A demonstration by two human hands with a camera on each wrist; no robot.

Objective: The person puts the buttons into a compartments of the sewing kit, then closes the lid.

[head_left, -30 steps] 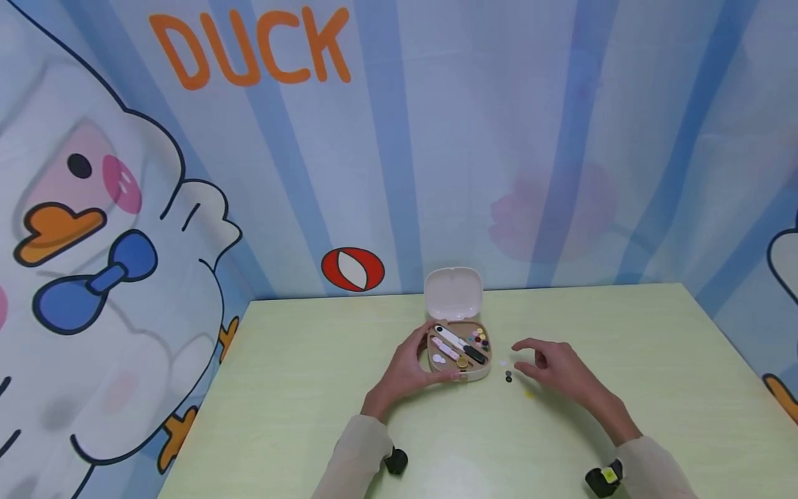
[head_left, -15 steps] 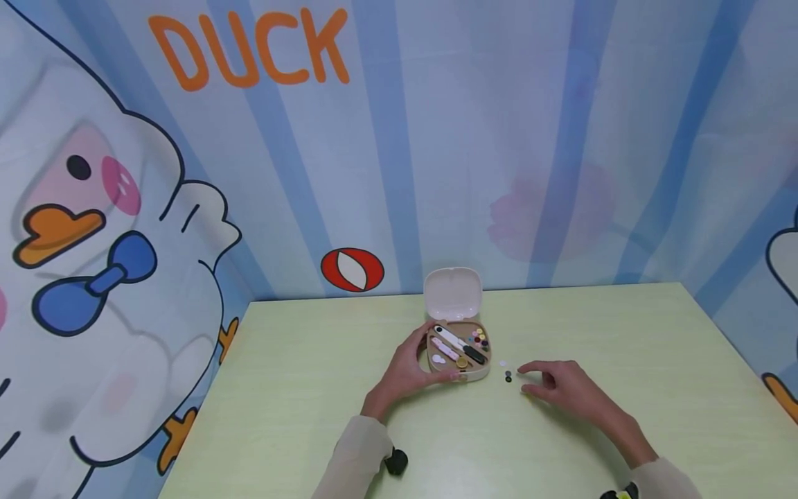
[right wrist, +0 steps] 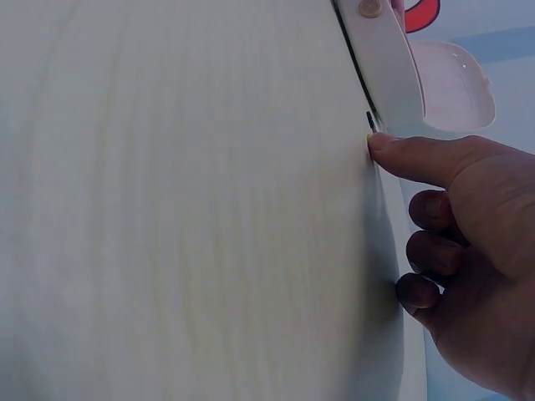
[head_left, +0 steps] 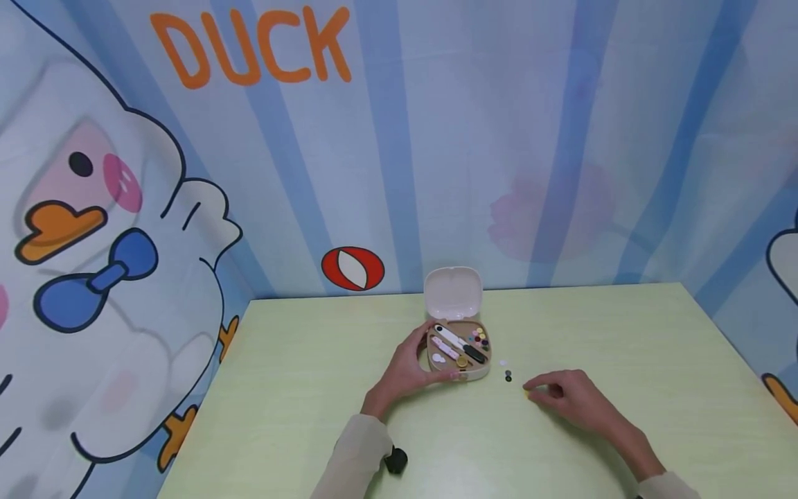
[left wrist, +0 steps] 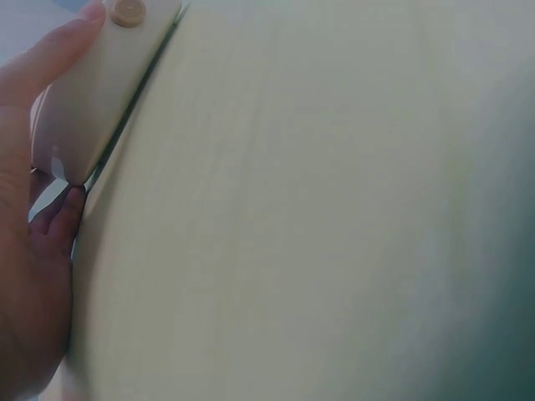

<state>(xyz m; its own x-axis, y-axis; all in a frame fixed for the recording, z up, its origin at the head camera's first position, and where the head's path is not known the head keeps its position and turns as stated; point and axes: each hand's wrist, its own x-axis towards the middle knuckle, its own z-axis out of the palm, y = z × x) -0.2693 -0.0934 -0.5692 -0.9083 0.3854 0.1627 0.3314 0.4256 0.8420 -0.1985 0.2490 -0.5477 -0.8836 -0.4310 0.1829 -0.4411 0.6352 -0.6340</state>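
Observation:
An open sewing kit box (head_left: pixel 475 375) stands on the table, its pale lid (head_left: pixel 453 292) raised at the back. Inside lie a white and black tool (head_left: pixel 464 344), a pink and white tool and several small coloured buttons (head_left: pixel 479 337). My left hand (head_left: pixel 410 364) grips the box from its left side, thumb along the front near the round clasp (left wrist: pixel 128 11). To the right of the box, my right hand (head_left: pixel 576 400) pinches a small yellow button (head_left: pixel 526 394) at the tabletop between thumb and index finger; only a sliver of it shows at the thumb tip in the right wrist view.
Between the box and my right hand lie two small dark buttons (head_left: pixel 508 376) and a whitish one (head_left: pixel 503 362). The pale green table (head_left: pixel 299 388) meets a blue printed curtain (head_left: pixel 461 138) at its back edge.
My right hand has drawn back toward me and down to the yellow button, its thumb and index finger closing on it. The left hand and the box have stayed in place.

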